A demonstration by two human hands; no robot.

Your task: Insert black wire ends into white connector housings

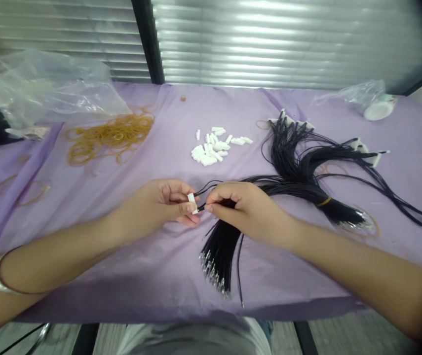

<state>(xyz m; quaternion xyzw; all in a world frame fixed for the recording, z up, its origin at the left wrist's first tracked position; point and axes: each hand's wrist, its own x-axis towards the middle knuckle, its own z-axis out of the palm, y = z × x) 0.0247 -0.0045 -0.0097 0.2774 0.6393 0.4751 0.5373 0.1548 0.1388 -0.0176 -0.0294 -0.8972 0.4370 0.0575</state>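
Note:
My left hand [162,204] pinches a small white plastic connector [192,202] between thumb and fingers. Just to its right, my right hand [246,209] is closed on thin black wires [211,186], the pinched fingertips almost touching the connector. Under the right hand lies a bundle of black wires [220,249] with metal-tipped ends fanning toward the table's front edge.
A pile of white connectors [212,146] lies mid-table on the purple cloth [122,276]. Finished black wire harnesses [307,153] with white plugs spread to the right. Yellow rubber bands [110,135] and a clear plastic bag [44,88] sit at the left; a bagged white item [377,106] is far right.

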